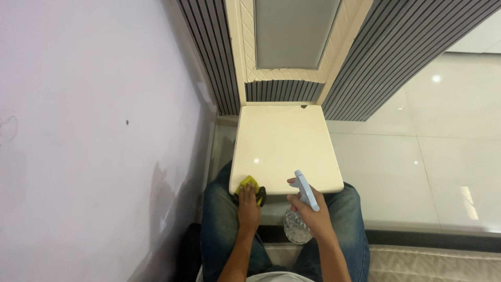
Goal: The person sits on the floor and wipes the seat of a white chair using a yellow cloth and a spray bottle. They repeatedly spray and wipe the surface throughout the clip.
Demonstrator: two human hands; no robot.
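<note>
Cream chair seat (282, 143), yellow sponge (247, 183), pale-blue spray bottle (305, 194), grey-striped panels (365, 62).

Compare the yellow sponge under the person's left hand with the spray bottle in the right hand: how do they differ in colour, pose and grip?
The yellow sponge is bright yellow with a dark edge; the spray bottle has a pale blue trigger head and a clear body. The sponge lies flat at the cream chair seat's front edge, while the bottle is upright, off the seat. The left hand presses on the sponge; the right hand wraps the bottle's neck. Both are hand-held.
</note>
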